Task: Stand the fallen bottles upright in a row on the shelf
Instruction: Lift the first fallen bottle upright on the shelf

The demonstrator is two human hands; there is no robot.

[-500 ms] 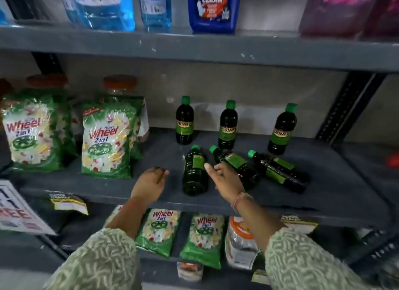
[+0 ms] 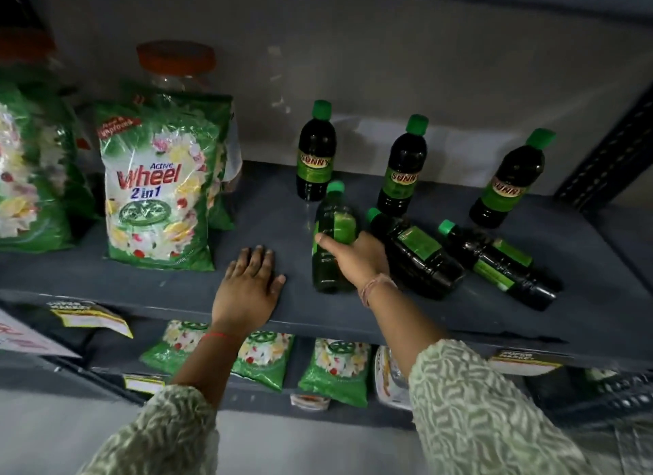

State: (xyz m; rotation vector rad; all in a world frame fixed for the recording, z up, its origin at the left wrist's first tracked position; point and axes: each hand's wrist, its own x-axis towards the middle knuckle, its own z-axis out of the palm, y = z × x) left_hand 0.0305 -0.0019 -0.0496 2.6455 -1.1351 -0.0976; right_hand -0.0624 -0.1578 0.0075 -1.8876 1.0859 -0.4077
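Three dark bottles with green caps stand upright at the back of the grey shelf (image 2: 247,209): a left one (image 2: 315,156), a middle one (image 2: 403,170) and a right one (image 2: 509,184). In front of them three more lie on their sides. My right hand (image 2: 357,259) is wrapped around the leftmost fallen bottle (image 2: 334,237), thumb on its left side, and the bottle rests on the shelf. A second fallen bottle (image 2: 417,255) lies just right of that hand, a third (image 2: 498,266) further right. My left hand (image 2: 251,287) lies flat on the shelf, fingers apart, holding nothing.
Green detergent packs (image 2: 159,191) stand at the left of the shelf, with an orange-lidded jar (image 2: 176,64) behind them. More packs (image 2: 335,372) fill the shelf below. A dark perforated upright (image 2: 607,156) bounds the right side. Price tags (image 2: 92,315) hang from the front edge.
The view has moved closer and lower. My right hand has closed around the leftmost fallen bottle. My left hand has flattened on the shelf.
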